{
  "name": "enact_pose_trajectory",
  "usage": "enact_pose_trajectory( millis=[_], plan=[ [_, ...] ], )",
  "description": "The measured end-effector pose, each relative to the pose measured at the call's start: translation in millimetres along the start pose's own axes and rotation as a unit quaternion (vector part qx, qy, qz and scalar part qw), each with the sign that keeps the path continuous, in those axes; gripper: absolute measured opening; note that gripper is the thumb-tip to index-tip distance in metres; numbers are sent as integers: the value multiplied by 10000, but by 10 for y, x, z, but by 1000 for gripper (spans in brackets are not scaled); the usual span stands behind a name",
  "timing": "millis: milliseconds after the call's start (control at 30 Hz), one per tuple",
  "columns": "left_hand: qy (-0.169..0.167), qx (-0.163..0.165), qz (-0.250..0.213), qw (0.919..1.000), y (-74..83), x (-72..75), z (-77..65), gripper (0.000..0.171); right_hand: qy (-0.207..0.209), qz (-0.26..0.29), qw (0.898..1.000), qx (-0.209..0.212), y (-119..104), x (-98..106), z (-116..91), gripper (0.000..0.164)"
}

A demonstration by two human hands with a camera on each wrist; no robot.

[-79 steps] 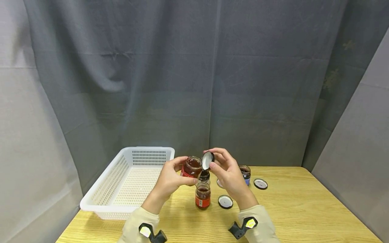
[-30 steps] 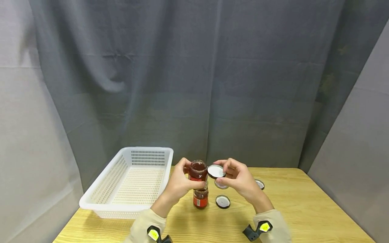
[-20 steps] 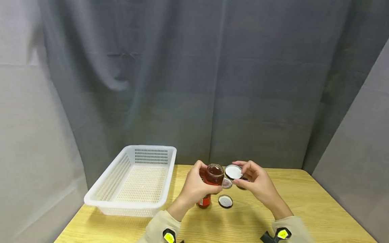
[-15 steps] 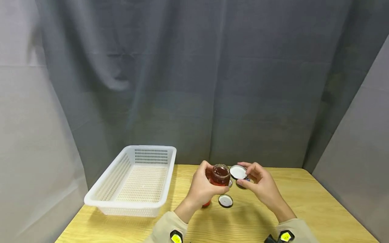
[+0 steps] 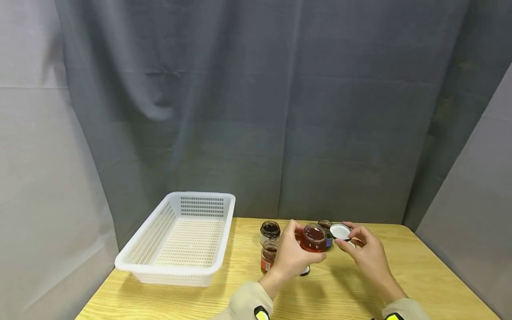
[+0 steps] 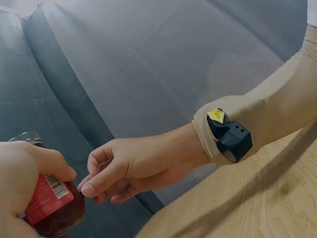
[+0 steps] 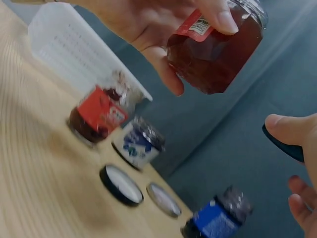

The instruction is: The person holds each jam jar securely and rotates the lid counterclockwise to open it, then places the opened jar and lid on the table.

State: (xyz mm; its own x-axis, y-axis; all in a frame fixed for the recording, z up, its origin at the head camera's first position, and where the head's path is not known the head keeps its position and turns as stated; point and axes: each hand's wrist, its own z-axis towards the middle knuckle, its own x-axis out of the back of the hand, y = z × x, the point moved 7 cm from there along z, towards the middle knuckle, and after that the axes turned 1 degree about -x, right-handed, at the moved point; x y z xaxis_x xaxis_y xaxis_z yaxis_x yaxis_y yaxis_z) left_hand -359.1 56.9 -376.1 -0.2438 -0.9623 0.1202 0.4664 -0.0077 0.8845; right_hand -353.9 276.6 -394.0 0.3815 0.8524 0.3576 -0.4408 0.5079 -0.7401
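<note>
My left hand [image 5: 289, 254] grips an uncapped glass jar of red jam [image 5: 314, 239], holding it above the table with its mouth up. Its red label with a barcode shows in the left wrist view. Just right of the jar, my right hand [image 5: 367, 252] pinches a black-rimmed jar lid [image 5: 340, 232], white inner side towards the head camera. Jar and lid are apart. A blue-labelled jar [image 7: 216, 219] stands on the table behind them, also without a lid.
Left of my hands stand a red-labelled jar [image 7: 102, 114] and a white-labelled dark jar [image 7: 136, 144], both uncapped. Two lids lie flat on the table, a nearer lid [image 7: 120, 185] and a farther lid [image 7: 163, 200]. A white perforated basket [image 5: 127, 266] sits at the left.
Both hands have moved right with the jar and the lid. The jar, tilted at first, is now more upright. The two left-hand jars on the table show again behind my left hand.
</note>
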Motion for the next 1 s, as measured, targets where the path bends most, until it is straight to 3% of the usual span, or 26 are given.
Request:
enact_pose_trajectory(
  millis=[233,367,533,733,1000],
  plan=[
    [137,319,-158,9993,-263,-288,100,58,251,-1033,9931,-493,265,235,-46,34],
    [192,527,-452,9974,-431,-463,92,60,279,-1573,9851,-636,436,299,-97,36],
    [405,879,-467,9942,-600,-622,71,65,153,-2110,9744,-754,663,337,-182,37],
    [615,1131,105,9916,-747,-707,93,68,-401,-2104,9718,-985,885,260,-216,35],
    [872,1283,773,9849,-931,-762,118,72,-692,-1928,9688,-1393,997,236,-264,37]
  ],
)
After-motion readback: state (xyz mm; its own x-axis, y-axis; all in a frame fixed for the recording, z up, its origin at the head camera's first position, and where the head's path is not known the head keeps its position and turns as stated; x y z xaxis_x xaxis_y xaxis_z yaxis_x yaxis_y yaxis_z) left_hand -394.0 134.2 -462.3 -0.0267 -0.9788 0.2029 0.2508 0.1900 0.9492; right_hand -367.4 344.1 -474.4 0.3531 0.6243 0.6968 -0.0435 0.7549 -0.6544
